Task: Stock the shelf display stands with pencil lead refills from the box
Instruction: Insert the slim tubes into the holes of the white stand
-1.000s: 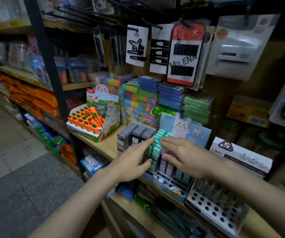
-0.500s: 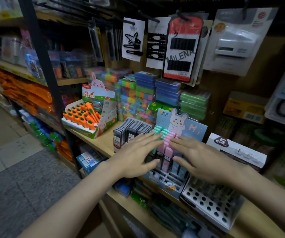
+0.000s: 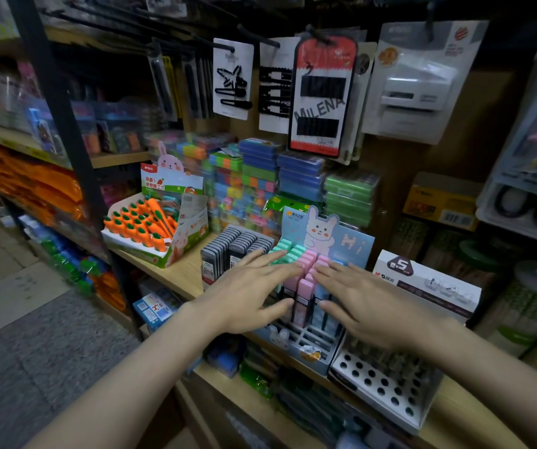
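- Fingers [image 3: 273, 264] of my left hand [image 3: 247, 296] lie straight, released, resting on pink refill cases [image 3: 304, 280] at frame centre.
- My right hand [image 3: 364, 303] mirrors it, flat, gripping nothing.

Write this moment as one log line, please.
left hand open | right hand open | both over pastel refills | bunny stand
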